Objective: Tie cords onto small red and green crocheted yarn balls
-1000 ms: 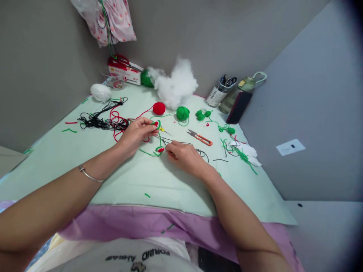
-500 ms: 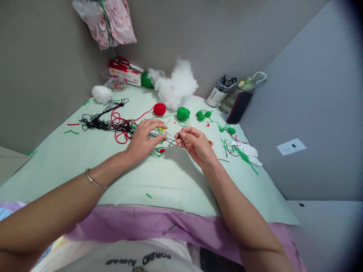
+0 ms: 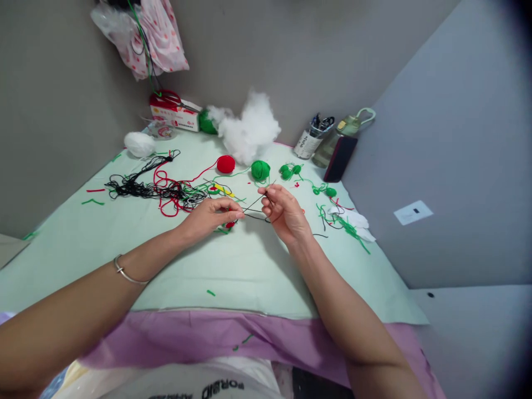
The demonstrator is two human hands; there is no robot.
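My left hand (image 3: 211,216) pinches a thin black thread (image 3: 252,206) above the pale green table cover (image 3: 199,266). My right hand (image 3: 282,213) is raised a little to its right, fingers pinched on the other end of the same thread, which runs taut between both hands. A small red and green crocheted piece (image 3: 228,226) lies just under my left fingertips. A yellow-handled tool (image 3: 223,189) lies behind my left hand, among the loose yarn.
A tangle of black and red yarn (image 3: 153,185) lies at the left. A red ball (image 3: 225,164), green ball (image 3: 260,169), white stuffing (image 3: 249,127), white yarn ball (image 3: 139,144), a red and white box (image 3: 174,113), a pen cup (image 3: 310,141), bottle (image 3: 332,145) and dark phone (image 3: 339,159) stand farther back.
My right hand rose from the cover with the black thread. My left hand let go of the crocheted piece and closed on the thread, which now runs taut between both hands.
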